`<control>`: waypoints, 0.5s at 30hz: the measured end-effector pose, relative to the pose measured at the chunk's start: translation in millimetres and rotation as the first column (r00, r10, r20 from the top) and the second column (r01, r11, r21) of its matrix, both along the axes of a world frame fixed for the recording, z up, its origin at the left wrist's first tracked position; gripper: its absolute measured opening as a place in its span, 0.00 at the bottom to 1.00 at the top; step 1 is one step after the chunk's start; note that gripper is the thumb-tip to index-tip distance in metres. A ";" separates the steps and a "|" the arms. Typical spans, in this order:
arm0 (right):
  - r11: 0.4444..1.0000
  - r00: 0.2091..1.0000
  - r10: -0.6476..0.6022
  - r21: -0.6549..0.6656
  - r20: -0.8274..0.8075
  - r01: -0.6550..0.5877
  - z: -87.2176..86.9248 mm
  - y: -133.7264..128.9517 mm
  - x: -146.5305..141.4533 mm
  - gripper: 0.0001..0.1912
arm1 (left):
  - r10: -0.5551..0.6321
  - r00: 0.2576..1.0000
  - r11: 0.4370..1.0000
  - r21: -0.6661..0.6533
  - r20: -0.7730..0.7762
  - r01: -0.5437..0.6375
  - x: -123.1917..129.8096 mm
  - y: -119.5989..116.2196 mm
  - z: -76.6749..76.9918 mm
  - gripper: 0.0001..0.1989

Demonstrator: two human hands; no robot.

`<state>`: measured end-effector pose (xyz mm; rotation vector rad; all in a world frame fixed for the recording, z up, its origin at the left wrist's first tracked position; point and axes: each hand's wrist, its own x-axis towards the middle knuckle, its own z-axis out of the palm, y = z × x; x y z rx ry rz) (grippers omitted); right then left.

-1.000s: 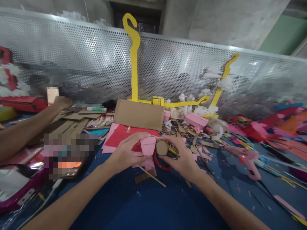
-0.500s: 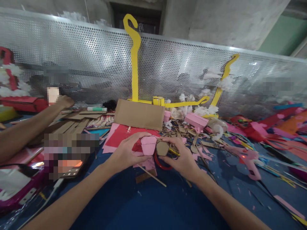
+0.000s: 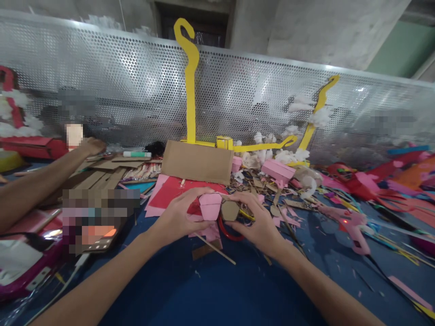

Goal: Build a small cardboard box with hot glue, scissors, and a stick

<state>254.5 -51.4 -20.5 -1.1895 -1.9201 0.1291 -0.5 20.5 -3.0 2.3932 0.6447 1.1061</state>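
Between thumb and fingers, my left hand [image 3: 181, 213] grips a pink faceted piece [image 3: 210, 207]. My right hand [image 3: 254, 217] pinches a brown cardboard piece [image 3: 230, 211] of similar angular outline, right beside the pink one. Both are held up over the blue table, their inner edges close together. Under them lie pink paper scraps, a thin wooden stick [image 3: 217, 250] and red scissor handles [image 3: 231, 232]. Red paper sheets [image 3: 170, 190] lie behind my left hand, with a brown cardboard box [image 3: 197, 162] standing beyond them.
A pink glue gun [image 3: 350, 224] with a lit red light lies at the right, its cable trailing forward. Yellow hooked shapes [image 3: 190, 90] stand near a perforated metal panel [image 3: 136, 77]. Another person's arm [image 3: 44, 181] reaches in from the left over cardboard strips.
My hands and the two pieces have stayed practically where they were. The other person's arm at the left has shifted slightly.
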 end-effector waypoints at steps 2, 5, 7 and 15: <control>1.000 1.000 -0.002 0.000 -0.001 0.002 -0.2 0.1 0.0 0.30 | 0.008 1.000 1.000 -0.001 -0.004 -0.008 0.2 -0.4 0.1 0.33; 1.000 1.000 0.004 0.007 -0.006 -0.004 0.2 0.5 -0.4 0.30 | 0.015 1.000 1.000 0.000 -0.006 -0.015 0.6 -0.3 -0.7 0.33; 1.000 1.000 0.014 0.012 -0.005 -0.014 0.8 0.4 -0.6 0.30 | 0.010 1.000 1.000 0.006 -0.004 -0.010 0.8 0.0 -1.2 0.32; 1.000 1.000 0.022 0.004 0.002 -0.022 4.6 -1.0 -2.3 0.28 | 0.009 1.000 1.000 0.010 -0.009 -0.008 0.6 0.7 -3.4 0.32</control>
